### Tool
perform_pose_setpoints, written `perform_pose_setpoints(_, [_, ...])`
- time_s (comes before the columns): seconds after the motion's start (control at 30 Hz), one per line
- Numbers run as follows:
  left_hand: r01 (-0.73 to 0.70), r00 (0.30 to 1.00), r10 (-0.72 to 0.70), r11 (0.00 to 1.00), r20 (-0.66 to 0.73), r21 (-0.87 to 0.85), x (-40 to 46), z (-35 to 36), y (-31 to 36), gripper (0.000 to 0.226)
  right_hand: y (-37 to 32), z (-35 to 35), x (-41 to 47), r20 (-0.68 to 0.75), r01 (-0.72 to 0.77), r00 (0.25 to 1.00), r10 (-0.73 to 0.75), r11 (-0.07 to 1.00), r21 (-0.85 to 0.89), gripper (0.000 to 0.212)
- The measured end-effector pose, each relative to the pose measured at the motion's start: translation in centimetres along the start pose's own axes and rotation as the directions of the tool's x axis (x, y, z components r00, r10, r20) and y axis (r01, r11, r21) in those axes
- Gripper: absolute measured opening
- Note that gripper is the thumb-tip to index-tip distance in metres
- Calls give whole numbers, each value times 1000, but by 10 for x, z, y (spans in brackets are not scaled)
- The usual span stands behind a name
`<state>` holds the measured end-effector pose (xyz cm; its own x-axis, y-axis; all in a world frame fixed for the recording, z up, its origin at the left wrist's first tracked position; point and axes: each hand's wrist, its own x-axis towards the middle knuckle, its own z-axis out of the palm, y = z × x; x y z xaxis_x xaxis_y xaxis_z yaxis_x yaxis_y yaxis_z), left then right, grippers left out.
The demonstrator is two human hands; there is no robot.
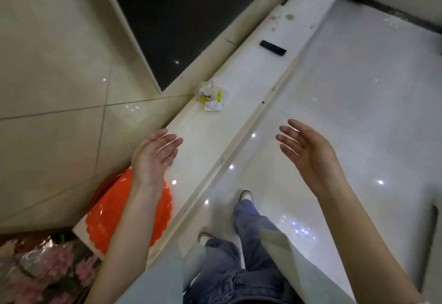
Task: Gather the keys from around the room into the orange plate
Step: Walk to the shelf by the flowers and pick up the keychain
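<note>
Both hands are up in front of the person, and both carry nothing. The left hand hangs over the near stretch of the long white ledge, fingers spread loosely apart, palm turned inward. The right hand is out past the ledge's right edge, over the glossy white floor, fingers also apart and lightly curled, gripping nothing.

The orange plate sits on the near end of the ledge, its scalloped rim showing, partly covered by the left forearm. What shows of the plate looks bare, though the arm hides a good part of it.

Further along the ledge from the plate, well beyond the left hand's fingertips, lies a small cluster: something yellow, a crumpled clear wrapper and a white printed scrap. Whether keys sit in that cluster cannot be told; it is too small and jumbled. Further still along the ledge lies a flat black rectangular object, well apart from the cluster.

Left of the ledge, a beige tiled wall and a dark panel run beside it. Near the plate, at the lower left, there is a blurred bunch of pink flowers in clear wrap.

Below the hands, blue jeans and two shoes stand on the floor, just right of the ledge.
</note>
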<state>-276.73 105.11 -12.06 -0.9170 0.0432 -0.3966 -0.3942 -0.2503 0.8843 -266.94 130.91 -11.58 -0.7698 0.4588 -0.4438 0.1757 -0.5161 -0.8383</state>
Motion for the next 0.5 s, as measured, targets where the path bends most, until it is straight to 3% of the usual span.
perform_pose_setpoints(0.23, [7, 988, -16, 999, 152, 54, 32, 85, 0, 22, -43, -54, 35, -116, 80, 991, -71, 994, 74, 22])
perform_pose_setpoints(0.5, [-17, 960, -3, 997, 280, 69, 75, 230, -18, 22, -103, -125, 104, -143, 112, 984, -105, 993, 40, 23])
